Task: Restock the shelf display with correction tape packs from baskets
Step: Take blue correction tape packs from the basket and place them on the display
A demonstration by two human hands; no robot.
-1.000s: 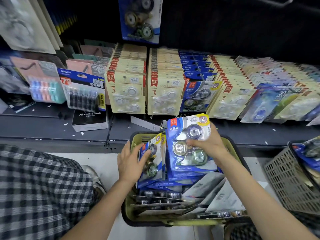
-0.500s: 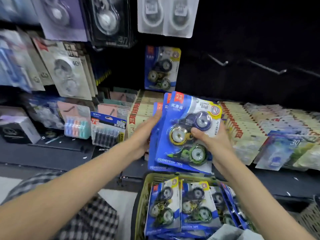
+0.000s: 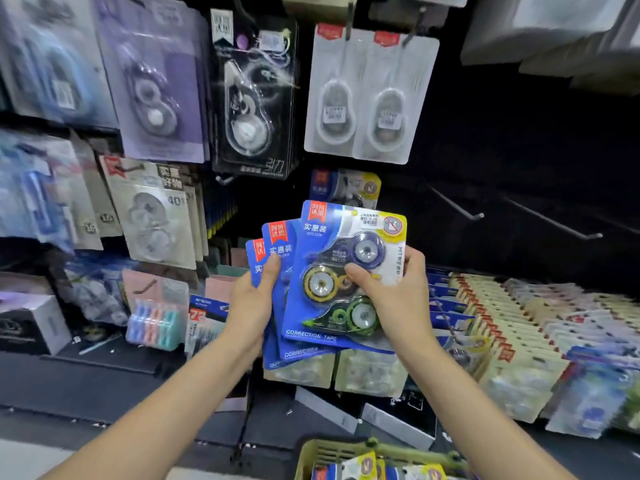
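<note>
Both grips, left hand (image 3: 251,306) and right hand (image 3: 398,299), are clamping fanned packs (image 3: 332,271), none hung yet, more waiting in the basket (image 3: 311,455).

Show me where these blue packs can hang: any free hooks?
Two bare hooks jut from the dark panel right of the hung blue pack. Left wall and the shelf rows below are crowded. Both hands hold the correction tape packs.

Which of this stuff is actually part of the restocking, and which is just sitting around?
Part of the job: blue packs held by left hand and right hand; hanging blue pack; basket; empty hooks.

Just there: white packs; black box; pastel pack.
</note>
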